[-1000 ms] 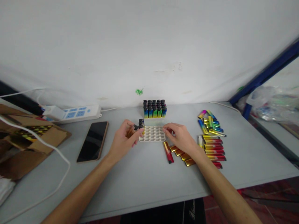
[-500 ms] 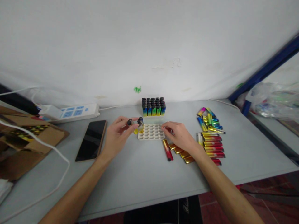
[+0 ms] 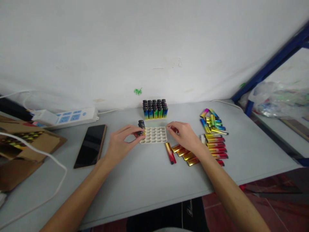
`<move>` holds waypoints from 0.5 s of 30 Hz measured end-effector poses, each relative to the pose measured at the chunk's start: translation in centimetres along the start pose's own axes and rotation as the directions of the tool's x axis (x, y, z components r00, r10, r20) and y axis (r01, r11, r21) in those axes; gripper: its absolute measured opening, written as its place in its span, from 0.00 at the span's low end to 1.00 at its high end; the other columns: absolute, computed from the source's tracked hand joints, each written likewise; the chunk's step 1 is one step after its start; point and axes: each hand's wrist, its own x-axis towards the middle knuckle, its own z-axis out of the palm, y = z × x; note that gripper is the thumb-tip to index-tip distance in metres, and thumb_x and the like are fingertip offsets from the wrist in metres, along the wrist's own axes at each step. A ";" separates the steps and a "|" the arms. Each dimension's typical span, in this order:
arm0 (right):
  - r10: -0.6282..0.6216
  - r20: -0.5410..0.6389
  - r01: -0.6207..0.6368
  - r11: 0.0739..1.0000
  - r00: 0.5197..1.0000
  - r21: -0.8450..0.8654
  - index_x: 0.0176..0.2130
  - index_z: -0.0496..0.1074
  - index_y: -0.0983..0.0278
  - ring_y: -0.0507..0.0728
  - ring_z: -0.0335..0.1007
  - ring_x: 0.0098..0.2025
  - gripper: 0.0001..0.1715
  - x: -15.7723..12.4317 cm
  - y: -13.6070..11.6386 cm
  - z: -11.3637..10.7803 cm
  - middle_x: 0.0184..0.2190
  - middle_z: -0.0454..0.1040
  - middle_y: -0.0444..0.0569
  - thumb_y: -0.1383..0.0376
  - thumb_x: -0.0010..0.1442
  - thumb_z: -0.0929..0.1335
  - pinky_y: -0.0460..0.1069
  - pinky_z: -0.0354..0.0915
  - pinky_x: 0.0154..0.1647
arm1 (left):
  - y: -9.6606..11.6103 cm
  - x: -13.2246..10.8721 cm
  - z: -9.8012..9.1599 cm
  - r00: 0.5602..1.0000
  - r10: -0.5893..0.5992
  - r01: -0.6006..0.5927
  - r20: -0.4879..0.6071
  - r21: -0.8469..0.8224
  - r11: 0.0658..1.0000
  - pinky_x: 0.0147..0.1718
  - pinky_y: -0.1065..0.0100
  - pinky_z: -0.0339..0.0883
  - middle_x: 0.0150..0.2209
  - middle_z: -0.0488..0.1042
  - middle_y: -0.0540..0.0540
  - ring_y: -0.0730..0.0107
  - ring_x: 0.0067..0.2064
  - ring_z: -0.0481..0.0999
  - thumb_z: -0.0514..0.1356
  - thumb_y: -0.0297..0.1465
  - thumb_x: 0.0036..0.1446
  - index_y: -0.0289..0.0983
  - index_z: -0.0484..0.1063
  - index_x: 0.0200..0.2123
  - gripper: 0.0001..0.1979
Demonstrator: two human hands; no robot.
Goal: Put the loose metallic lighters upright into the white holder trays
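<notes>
A white tray (image 3: 153,136) with rows of round pockets lies in front of me. Along its left end a few lighters with black tops (image 3: 141,123) stand in a column. My left hand (image 3: 120,138) pinches the nearest lighter (image 3: 140,132) there between thumb and fingers; its lower part is mostly hidden. At the opposite end, my right hand (image 3: 184,137) has its curled fingertips on the tray's right edge. Just below that hand lie a red and gold lighter (image 3: 170,154) and several gold ones (image 3: 187,155).
Behind the tray stands a block of blue, green and yellow lighters (image 3: 155,111). More lie on the right, in a colourful heap (image 3: 213,121) and a red-gold row (image 3: 216,146). Leftward are a phone (image 3: 89,146), a power strip (image 3: 74,116) and a cardboard box (image 3: 41,145).
My left hand has lowered its lighter into the tray's left column, where lighters held above the tray before now stand lined up. The right hand stays at the tray's right edge.
</notes>
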 end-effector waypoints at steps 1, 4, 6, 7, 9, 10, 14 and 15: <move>-0.003 0.002 0.003 1.000 1.000 0.003 0.43 0.79 0.63 0.55 0.75 0.33 0.11 0.0 0.0 0.0 0.33 0.81 0.48 0.65 0.72 0.66 0.48 0.65 0.39 | 0.0 0.0 0.0 1.000 0.011 -0.011 0.006 0.003 1.000 0.42 0.66 0.76 0.39 0.84 0.47 0.66 0.36 0.82 0.69 0.40 0.62 0.42 0.83 0.42 0.10; -0.003 0.008 0.003 1.000 1.000 0.003 0.43 0.79 0.64 0.55 0.74 0.32 0.11 0.0 0.2 0.1 0.33 0.81 0.48 0.64 0.73 0.66 0.48 0.65 0.38 | -0.5 0.0 -0.2 0.999 0.030 -0.030 0.028 -0.015 0.999 0.41 0.66 0.75 0.37 0.84 0.48 0.66 0.36 0.83 0.69 0.42 0.61 0.42 0.83 0.42 0.11; -0.002 0.006 0.002 1.000 1.000 -0.004 0.43 0.79 0.64 0.55 0.74 0.32 0.12 0.0 0.3 0.0 0.33 0.81 0.48 0.64 0.73 0.66 0.48 0.65 0.38 | -0.9 -0.1 -0.3 0.999 0.016 -0.015 0.051 -0.024 1.000 0.39 0.67 0.75 0.36 0.85 0.48 0.66 0.35 0.83 0.69 0.43 0.61 0.42 0.83 0.41 0.12; 0.000 0.002 0.000 1.000 1.000 -0.007 0.43 0.79 0.63 0.55 0.74 0.32 0.12 0.0 0.3 0.0 0.32 0.80 0.48 0.64 0.73 0.66 0.48 0.65 0.39 | -1.0 -0.1 -0.3 0.998 0.004 -0.002 0.063 -0.025 1.000 0.38 0.67 0.75 0.36 0.85 0.48 0.66 0.34 0.83 0.69 0.44 0.61 0.41 0.83 0.41 0.13; 0.004 -0.012 -0.004 1.000 1.000 -0.009 0.44 0.79 0.63 0.55 0.74 0.33 0.12 0.0 0.5 -0.2 0.33 0.80 0.48 0.64 0.73 0.66 0.49 0.65 0.39 | -1.2 -0.1 -0.4 0.997 -0.010 0.012 0.081 -0.018 1.000 0.38 0.67 0.75 0.37 0.85 0.48 0.66 0.34 0.83 0.69 0.45 0.61 0.41 0.83 0.40 0.13; 0.006 -0.020 -0.006 1.000 1.000 -0.011 0.44 0.79 0.63 0.55 0.75 0.33 0.12 0.0 0.6 -0.2 0.33 0.80 0.48 0.64 0.73 0.66 0.49 0.65 0.39 | -1.2 -0.1 -0.5 0.996 -0.013 0.014 0.087 -0.012 1.000 0.39 0.66 0.75 0.36 0.85 0.48 0.66 0.34 0.83 0.69 0.45 0.61 0.41 0.83 0.40 0.14; 0.012 -0.050 -0.014 0.999 0.999 -0.033 0.43 0.79 0.63 0.55 0.75 0.33 0.11 0.0 1.0 -0.4 0.33 0.80 0.48 0.64 0.72 0.66 0.49 0.65 0.39 | -0.9 -0.1 -0.4 0.995 0.002 -0.004 0.096 0.013 1.000 0.40 0.66 0.75 0.35 0.83 0.49 0.66 0.33 0.81 0.67 0.45 0.62 0.42 0.82 0.41 0.14; 0.016 -0.056 -0.018 0.999 0.998 -0.035 0.43 0.79 0.63 0.55 0.75 0.33 0.11 0.1 1.1 -0.5 0.33 0.80 0.48 0.64 0.72 0.66 0.49 0.66 0.40 | -1.0 -0.2 -0.2 0.996 0.003 -0.004 0.087 0.019 1.000 0.40 0.66 0.76 0.35 0.82 0.49 0.66 0.34 0.81 0.67 0.44 0.63 0.42 0.82 0.42 0.13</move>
